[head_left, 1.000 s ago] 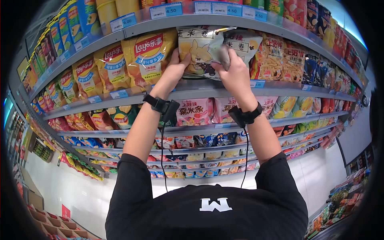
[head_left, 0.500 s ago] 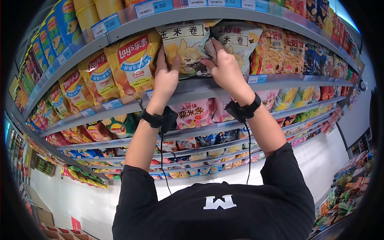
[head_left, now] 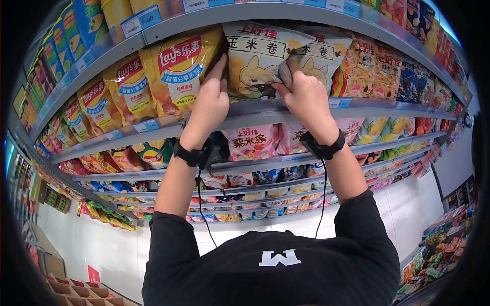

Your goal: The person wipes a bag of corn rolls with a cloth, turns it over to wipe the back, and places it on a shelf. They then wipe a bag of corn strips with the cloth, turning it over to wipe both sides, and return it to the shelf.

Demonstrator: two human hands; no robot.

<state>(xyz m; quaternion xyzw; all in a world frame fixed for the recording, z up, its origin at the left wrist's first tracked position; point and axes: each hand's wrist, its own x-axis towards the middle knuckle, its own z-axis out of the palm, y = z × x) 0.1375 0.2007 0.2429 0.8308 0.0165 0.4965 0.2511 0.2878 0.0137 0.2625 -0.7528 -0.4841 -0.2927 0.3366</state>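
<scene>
A pillow-shaped, glossy white bag (head_left: 252, 66) stands on the grey shelf (head_left: 255, 112) beside a shiny yellow bag (head_left: 181, 76), the left hand (head_left: 210, 102) loosely extended between them, the right hand (head_left: 307, 97) pinching a crumpled grey wad (head_left: 285, 76) near the white bag's right edge.

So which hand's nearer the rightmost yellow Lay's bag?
Left hand: it's at the right edge of the yellow Lay's bag; the right hand is farther right, at corn-roll bags.
</scene>
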